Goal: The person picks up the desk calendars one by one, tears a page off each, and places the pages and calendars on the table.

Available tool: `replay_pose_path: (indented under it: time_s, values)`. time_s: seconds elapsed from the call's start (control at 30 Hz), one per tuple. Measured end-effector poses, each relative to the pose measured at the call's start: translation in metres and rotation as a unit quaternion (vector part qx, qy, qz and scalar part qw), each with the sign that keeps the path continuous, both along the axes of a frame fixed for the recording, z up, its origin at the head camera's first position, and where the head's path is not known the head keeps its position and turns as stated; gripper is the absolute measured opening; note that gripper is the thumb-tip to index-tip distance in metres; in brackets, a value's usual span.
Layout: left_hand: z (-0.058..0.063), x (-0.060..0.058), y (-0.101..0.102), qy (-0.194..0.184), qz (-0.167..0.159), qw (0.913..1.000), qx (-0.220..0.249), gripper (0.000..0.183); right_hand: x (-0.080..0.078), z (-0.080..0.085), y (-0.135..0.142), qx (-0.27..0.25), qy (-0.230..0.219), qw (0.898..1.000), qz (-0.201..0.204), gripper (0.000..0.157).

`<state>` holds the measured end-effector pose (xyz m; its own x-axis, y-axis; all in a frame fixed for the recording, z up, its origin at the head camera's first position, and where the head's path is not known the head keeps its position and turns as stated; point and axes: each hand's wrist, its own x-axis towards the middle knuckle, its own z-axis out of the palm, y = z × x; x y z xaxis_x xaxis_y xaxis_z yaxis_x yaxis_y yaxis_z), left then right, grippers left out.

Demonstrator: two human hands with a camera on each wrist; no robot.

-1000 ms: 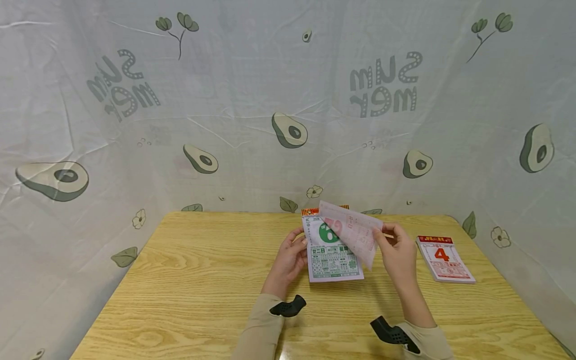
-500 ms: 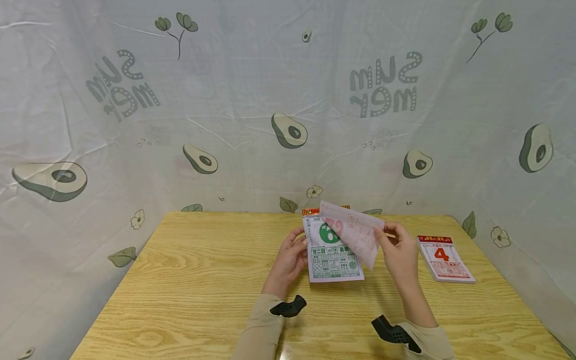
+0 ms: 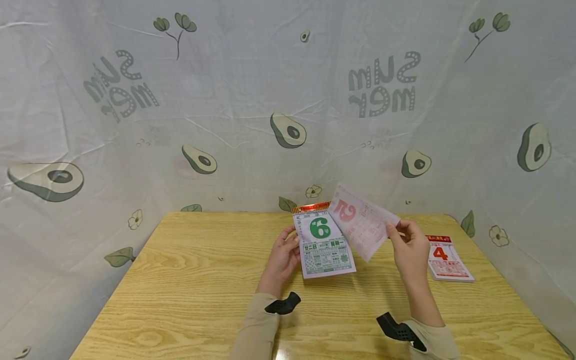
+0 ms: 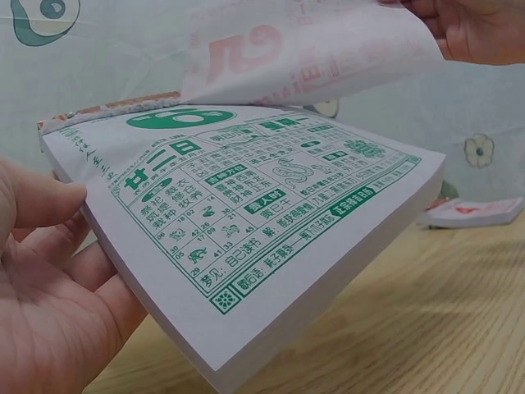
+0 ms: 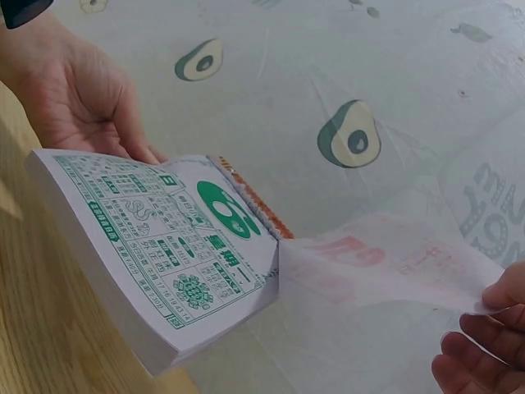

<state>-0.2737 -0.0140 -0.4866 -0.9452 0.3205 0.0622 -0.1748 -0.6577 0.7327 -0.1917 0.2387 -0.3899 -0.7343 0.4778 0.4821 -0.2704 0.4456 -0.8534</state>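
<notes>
My left hand (image 3: 281, 257) grips a thick tear-off calendar (image 3: 326, 257) by its left side, thumb at the edge and fingers behind. The pad is tilted up over the table; its top page shows a green 6 below a red and gold header (image 3: 315, 206). My right hand (image 3: 411, 250) pinches a thin calendar page (image 3: 364, 227) between thumb and fingers, and its pink 5 shows through reversed. In the right wrist view, the page (image 5: 369, 263) stretches from the header's end to the right fingertips (image 5: 504, 291).
A second tear-off calendar (image 3: 450, 262) with a red 4 lies on the wooden table (image 3: 202, 290), beyond my right hand. Behind the table hangs a pale curtain (image 3: 243, 75) with avocado prints. Black wrist mounts (image 3: 283, 303) sit on both sleeves.
The page has swung up and right with my right hand, baring the whole green 6 and more of the header. My left hand and the calendar have shifted slightly left and tilted.
</notes>
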Motion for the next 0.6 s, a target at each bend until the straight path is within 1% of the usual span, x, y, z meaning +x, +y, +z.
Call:
replay_pose_path:
  time_s: [0.23, 0.6]
  values:
    - [0.0003, 0.0004, 0.0000, -0.004, 0.002, 1.0000, -0.005, 0.030, 0.0002, 0.0011, -0.0005, -0.004, -0.003, 1.000, -0.003, 0.021]
    - [0.0011, 0.0017, -0.0009, 0.002, 0.000, 1.0000, -0.009, 0.031, 0.0015, 0.0028, 0.0038, -0.005, 0.003, 1.000, -0.009, 0.022]
